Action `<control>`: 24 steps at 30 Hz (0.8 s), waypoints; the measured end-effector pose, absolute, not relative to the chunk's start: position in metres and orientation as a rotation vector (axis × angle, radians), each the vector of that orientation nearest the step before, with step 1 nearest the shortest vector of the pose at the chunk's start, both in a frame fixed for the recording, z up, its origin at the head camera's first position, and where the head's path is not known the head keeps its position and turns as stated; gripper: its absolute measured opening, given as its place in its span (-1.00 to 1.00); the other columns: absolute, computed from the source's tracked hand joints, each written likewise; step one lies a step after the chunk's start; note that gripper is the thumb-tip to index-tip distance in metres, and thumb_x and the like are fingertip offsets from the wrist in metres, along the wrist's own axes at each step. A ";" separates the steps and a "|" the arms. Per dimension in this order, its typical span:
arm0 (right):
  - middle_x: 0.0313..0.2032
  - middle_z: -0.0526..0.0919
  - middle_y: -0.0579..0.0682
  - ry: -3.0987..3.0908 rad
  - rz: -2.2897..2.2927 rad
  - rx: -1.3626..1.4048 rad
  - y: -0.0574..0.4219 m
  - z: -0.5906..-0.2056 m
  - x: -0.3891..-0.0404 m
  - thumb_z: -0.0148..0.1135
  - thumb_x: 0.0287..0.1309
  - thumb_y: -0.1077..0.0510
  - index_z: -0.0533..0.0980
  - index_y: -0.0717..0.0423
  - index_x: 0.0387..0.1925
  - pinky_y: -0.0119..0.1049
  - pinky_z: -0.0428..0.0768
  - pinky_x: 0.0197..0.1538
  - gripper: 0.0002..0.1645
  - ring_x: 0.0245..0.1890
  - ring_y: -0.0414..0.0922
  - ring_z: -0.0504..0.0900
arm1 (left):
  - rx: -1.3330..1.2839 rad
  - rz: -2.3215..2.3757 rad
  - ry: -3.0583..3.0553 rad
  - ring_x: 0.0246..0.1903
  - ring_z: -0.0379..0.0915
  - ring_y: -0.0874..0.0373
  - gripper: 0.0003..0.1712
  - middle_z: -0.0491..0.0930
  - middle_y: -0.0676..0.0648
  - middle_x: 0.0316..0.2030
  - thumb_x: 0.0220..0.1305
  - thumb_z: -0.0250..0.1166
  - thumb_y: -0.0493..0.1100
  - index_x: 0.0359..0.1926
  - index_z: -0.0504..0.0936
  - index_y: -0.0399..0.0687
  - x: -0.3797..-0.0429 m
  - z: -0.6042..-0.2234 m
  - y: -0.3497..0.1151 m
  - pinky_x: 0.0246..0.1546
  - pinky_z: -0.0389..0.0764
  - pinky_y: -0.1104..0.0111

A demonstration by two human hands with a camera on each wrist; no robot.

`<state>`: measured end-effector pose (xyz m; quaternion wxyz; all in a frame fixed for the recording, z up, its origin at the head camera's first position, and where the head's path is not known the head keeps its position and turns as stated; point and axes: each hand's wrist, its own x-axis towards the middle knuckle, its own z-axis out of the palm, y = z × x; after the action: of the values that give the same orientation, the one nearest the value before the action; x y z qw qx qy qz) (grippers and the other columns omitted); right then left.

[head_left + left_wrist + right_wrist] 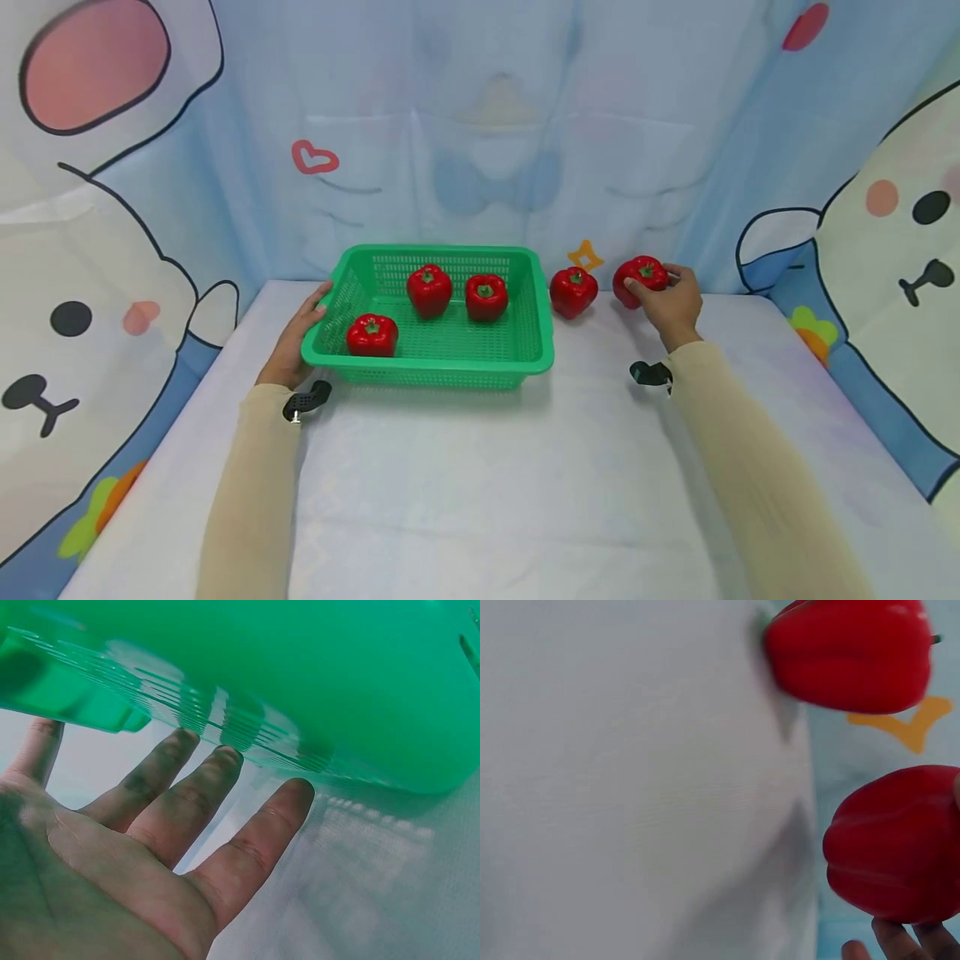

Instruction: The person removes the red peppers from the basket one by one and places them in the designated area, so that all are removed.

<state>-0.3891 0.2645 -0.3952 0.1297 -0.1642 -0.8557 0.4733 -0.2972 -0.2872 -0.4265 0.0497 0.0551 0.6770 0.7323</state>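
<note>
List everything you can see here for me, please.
Table: 1, white, foreground
Basket: 1, green, on the table
Basket peppers: 3, red, inside it
Loose pepper: 1, red, right of the basket
Held pepper: 1, red, right of the loose one
Backdrop: 1, patterned blue, behind the table
Wrist straps: 2, black, both wrists
Sleeves: 2, beige, both arms
Left hand: 1, bare, at the basket's left side
Right hand: 1, bare, gripping the held pepper
</note>
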 end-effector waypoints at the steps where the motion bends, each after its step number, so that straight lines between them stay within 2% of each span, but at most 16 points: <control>1: 0.48 0.15 0.15 -2.500 1.370 -0.489 0.266 -0.399 -0.389 0.32 0.20 -0.16 0.01 0.06 0.51 0.10 0.43 0.31 0.03 0.47 0.11 0.13 | 0.170 2.227 2.064 0.45 -0.01 0.00 -0.35 -0.14 -0.02 0.56 0.54 -0.11 0.13 0.55 -0.06 0.44 -0.297 -0.427 -0.287 0.07 0.45 0.53; 14: 0.45 0.15 0.28 -2.646 1.177 -0.479 0.265 -0.404 -0.392 0.26 0.21 -0.24 0.01 0.18 0.50 0.20 0.40 0.30 0.06 0.46 0.22 0.10 | 0.180 2.263 2.030 0.41 0.04 0.01 -0.36 -0.11 -0.05 0.55 0.55 -0.11 0.12 0.55 -0.04 0.42 -0.297 -0.427 -0.286 0.05 0.49 0.53; 18: 0.42 0.20 0.27 -2.588 1.040 -0.414 0.254 -0.389 -0.382 0.20 0.21 -0.29 0.10 0.13 0.48 0.23 0.13 0.39 0.00 0.44 0.21 0.06 | 0.163 2.250 2.041 0.40 0.06 0.01 -0.36 -0.11 -0.05 0.55 0.55 -0.11 0.12 0.55 -0.04 0.42 -0.297 -0.430 -0.286 0.04 0.49 0.52; 21: 0.32 0.32 0.25 -2.446 0.996 -0.221 0.227 -0.373 -0.364 0.25 0.19 -0.20 0.26 0.08 0.40 0.24 0.03 0.30 -0.15 0.39 0.16 0.14 | 0.165 2.252 2.043 0.40 0.06 0.02 -0.36 -0.10 -0.05 0.55 0.55 -0.10 0.13 0.55 -0.04 0.42 -0.298 -0.430 -0.286 0.04 0.50 0.52; 24: 0.18 0.44 0.24 -2.367 0.982 0.094 0.187 -0.359 -0.337 0.33 0.15 -0.05 0.37 0.10 0.31 0.23 0.09 0.24 -0.27 0.28 0.16 0.28 | 0.178 2.268 2.036 0.39 0.06 0.03 -0.36 -0.10 -0.05 0.55 0.54 -0.09 0.14 0.55 -0.02 0.43 -0.299 -0.430 -0.287 0.05 0.49 0.53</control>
<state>-0.3371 0.1871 -0.3588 0.2847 0.0352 -0.8848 0.3673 -0.2991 -0.2875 -0.4300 0.0442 0.0584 0.6661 0.7422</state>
